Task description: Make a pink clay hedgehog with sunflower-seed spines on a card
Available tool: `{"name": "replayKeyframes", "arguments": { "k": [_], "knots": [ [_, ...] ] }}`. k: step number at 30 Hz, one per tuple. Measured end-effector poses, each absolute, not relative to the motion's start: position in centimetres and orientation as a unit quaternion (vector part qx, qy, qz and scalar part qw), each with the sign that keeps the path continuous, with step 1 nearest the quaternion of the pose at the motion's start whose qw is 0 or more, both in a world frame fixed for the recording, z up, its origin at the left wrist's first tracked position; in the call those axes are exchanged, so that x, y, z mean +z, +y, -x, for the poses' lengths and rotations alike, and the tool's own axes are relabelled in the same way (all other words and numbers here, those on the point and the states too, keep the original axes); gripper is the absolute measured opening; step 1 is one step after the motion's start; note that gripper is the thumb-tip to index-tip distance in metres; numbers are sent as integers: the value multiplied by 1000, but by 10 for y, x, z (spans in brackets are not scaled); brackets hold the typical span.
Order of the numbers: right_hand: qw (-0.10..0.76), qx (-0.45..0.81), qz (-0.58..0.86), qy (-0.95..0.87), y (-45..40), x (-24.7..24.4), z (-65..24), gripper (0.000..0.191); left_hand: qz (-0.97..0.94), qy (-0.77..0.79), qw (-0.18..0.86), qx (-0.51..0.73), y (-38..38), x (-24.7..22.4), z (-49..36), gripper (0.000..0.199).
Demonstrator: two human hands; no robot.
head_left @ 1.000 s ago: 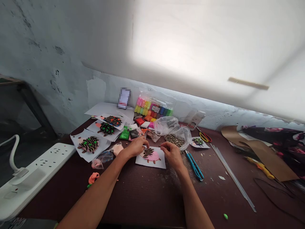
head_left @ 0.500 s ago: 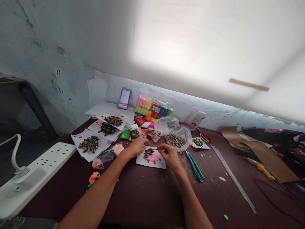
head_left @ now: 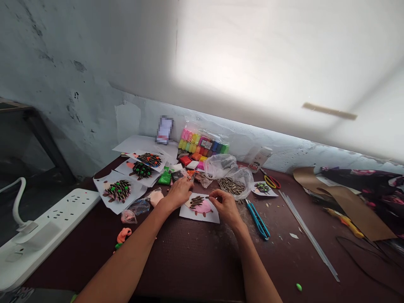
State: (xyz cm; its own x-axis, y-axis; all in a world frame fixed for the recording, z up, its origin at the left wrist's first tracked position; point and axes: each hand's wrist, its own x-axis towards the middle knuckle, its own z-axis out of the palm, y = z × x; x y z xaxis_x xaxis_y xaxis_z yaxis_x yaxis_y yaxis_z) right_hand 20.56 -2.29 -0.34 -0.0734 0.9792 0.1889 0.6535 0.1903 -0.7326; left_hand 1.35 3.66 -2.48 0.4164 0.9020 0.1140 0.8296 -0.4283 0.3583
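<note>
Maroon tabletop (head_left: 189,261) | clay-pack label (head_left: 207,144) unreadable | left hand (head_left: 179,193), right hand (head_left: 223,206) at clay hedgehog (head_left: 200,207)

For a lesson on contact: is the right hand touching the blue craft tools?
Apart: the head view shows dark tabletop, scattered with crumbs, between the right hand and the blue craft tools.

Nothing here can be read from where I stand: the clay pack (head_left: 202,145) at the back of the table has a small label (head_left: 208,144), but its print is too tiny — and the phone (head_left: 164,130) beside it is blurred.
</note>
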Motion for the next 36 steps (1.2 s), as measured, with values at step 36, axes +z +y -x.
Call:
{"name": "replayKeyframes", "arguments": {
  "k": [36],
  "knots": [
    [341, 243, 583, -697, -24, -4, -204, 13, -835, 522, 125, 123, 29, -16, -16, 34]
  ]
}}
